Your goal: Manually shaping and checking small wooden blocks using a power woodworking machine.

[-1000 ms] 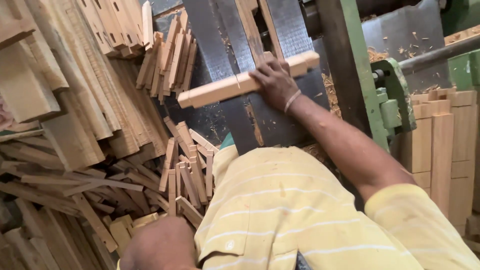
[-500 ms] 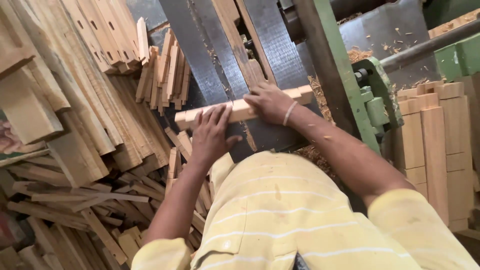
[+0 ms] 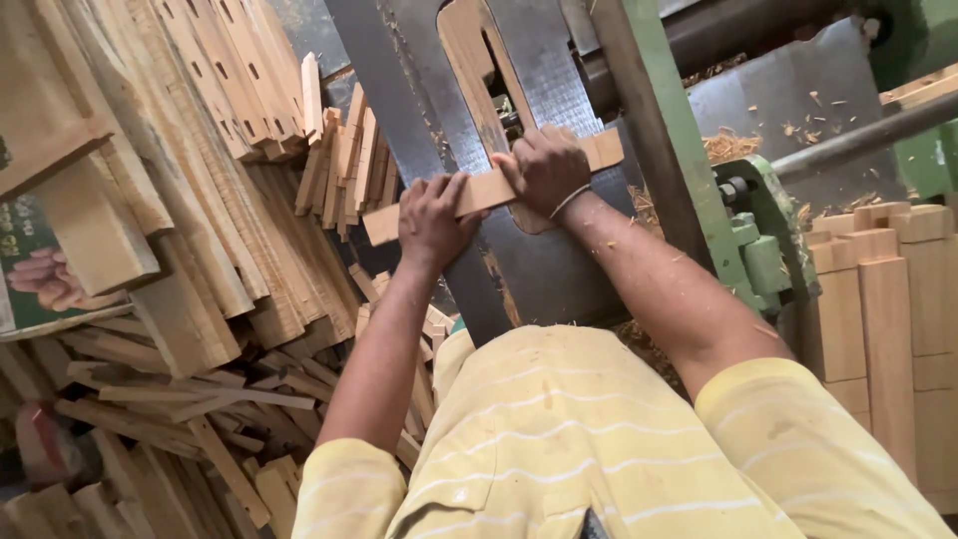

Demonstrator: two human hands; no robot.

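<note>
Steel machine bed (image 3: 559, 269), shavings about. Our left hand (image 3: 431, 215) and right hand (image 3: 547, 168) press flat, fingers curled, on a wood strip (image 3: 482, 190). Offcuts (image 3: 200, 299) piled left; green printed package (image 3: 40, 269) at far left.

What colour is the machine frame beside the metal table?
Green painted machine frame, right of the grey metal table; the head view shows it best.

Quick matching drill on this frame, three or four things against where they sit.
Things:
1. wood strip
2. left hand
3. stacked blocks
4. pile of offcuts

Places:
A. far right, beside the green machine frame
B. lower left
C. across the grey metal table, under both hands
D. on the strip's left part

Pairs: 1-C, 2-D, 3-A, 4-B
</note>
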